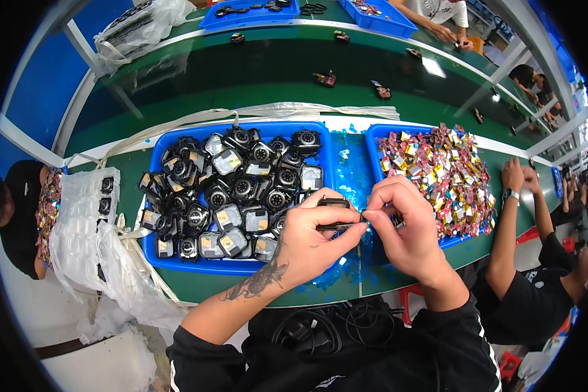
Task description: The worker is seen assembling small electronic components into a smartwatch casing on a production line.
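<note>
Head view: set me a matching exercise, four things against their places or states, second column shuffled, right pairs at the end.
Things
1. Black case
2. Left blue bin
3. Right blue bin
4. Translucent plastic tray

Places or states
A. Heaped with small red, yellow and white parts
B. Left of both bins
C. Held in the left grip
D. Full of black watch-like pieces

Pairs: 1-C, 2-D, 3-A, 4-B

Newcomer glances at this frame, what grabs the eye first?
Probably the heap of black watch-like cases filling the blue tray on the left, against the pink-and-yellow small parts piled in the blue tray on the right. Then, front and centre, the left hand holding a black case, the right hand at its right end.
</note>
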Available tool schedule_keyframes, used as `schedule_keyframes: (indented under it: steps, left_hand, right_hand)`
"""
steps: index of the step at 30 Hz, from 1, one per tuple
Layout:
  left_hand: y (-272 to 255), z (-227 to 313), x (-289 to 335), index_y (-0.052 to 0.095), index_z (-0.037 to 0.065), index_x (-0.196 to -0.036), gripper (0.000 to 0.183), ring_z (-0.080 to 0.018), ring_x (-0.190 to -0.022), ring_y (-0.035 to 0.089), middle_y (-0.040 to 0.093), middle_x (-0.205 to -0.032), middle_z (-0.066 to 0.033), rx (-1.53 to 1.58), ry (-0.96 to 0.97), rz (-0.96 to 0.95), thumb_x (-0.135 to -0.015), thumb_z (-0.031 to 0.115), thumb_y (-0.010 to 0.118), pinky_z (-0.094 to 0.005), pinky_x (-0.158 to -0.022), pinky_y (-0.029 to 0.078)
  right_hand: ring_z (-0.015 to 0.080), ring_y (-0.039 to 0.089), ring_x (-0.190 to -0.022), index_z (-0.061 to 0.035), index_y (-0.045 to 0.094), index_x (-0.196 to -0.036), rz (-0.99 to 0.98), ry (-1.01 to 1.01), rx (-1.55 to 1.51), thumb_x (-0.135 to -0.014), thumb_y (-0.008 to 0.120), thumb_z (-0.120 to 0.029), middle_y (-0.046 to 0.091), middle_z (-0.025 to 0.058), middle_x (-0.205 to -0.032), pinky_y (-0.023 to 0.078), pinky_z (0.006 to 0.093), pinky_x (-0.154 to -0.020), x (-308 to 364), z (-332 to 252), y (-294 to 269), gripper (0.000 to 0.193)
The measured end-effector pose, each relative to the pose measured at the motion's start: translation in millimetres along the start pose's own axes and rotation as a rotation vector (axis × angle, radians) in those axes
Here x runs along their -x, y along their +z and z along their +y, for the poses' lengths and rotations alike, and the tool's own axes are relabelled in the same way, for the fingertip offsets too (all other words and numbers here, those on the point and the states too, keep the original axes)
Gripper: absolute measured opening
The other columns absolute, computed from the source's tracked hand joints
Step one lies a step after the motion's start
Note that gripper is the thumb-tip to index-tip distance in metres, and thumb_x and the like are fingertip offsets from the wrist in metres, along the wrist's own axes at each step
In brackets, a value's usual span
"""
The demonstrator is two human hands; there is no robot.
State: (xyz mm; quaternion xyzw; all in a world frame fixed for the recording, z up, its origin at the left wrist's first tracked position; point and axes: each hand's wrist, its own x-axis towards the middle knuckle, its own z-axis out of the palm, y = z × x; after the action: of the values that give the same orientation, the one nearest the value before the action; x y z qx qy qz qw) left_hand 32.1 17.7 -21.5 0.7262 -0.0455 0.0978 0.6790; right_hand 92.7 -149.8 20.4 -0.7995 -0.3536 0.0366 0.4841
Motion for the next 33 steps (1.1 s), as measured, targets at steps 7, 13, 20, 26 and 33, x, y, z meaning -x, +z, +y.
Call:
schedule_keyframes:
  steps: [7, 13, 20, 26, 33]
  left_hand:
    - [-4, -7, -4, 0.072, -0.003, -0.089, 0.011, -0.0115, -0.080, 0.060, 0.066, -0.082, -0.0063, 0.138, -0.106, 0.049, -0.082, 0.005, 0.072, -0.0265, -0.075, 0.048]
    - [-6, -1, -4, 0.072, -0.003, -0.090, 0.014, -0.0078, -0.079, 0.060, 0.068, -0.089, -0.0049, 0.458, -0.318, -0.179, -0.083, 0.009, 0.074, -0.0230, -0.070, 0.047]
    - [-11, 2, -2, 0.072, -0.002, -0.098, 0.015, -0.0047, -0.077, 0.059, 0.068, -0.092, -0.0041, 0.685, -0.388, -0.320, -0.085, 0.006, 0.072, -0.0196, -0.064, 0.045]
    - [-2, 3, -2, 0.057, 0.001, -0.125, 0.031, -0.0027, -0.080, 0.054, 0.064, -0.108, -0.0057, 0.580, -0.302, -0.234, -0.094, 0.007, 0.059, -0.0193, -0.064, 0.043]
    - [12, -11, 0, 0.027, 0.002, -0.145, 0.050, -0.0177, -0.110, 0.058, 0.050, -0.135, -0.0207, 0.440, -0.016, 0.080, -0.097, -0.003, 0.040, -0.0339, -0.099, 0.045]
  right_hand:
    - [0.0300, 0.059, -0.071, -0.0022, 0.057, -0.087, 0.077, -0.365, 0.266, -0.073, 0.068, 0.008, 0.057, 0.0118, -0.082, 0.049, 0.0366, -0.060, 12, 5, 10, 0.020]
    - [0.0184, 0.061, -0.076, -0.0019, 0.067, -0.109, -0.015, 0.085, -0.159, -0.082, 0.063, 0.007, 0.063, 0.0090, -0.092, 0.049, 0.0291, -0.065, 8, 12, -7, 0.028]
    - [0.0169, 0.060, -0.096, 0.0023, 0.067, -0.100, -0.137, 0.038, -0.724, -0.085, 0.063, 0.008, 0.060, 0.0111, -0.103, 0.051, 0.0285, -0.084, 14, 22, -3, 0.017]
    - [0.0161, 0.061, -0.094, 0.0026, 0.064, -0.096, 0.028, 0.004, -0.803, -0.087, 0.062, 0.007, 0.061, 0.0114, -0.100, 0.050, 0.0276, -0.083, 20, 28, -3, 0.010]
    - [0.0090, 0.058, -0.066, 0.0005, 0.063, -0.092, 0.119, 0.201, -0.236, -0.085, 0.068, 0.002, 0.064, 0.0051, -0.082, 0.047, 0.0254, -0.059, 22, 10, 8, 0.009]
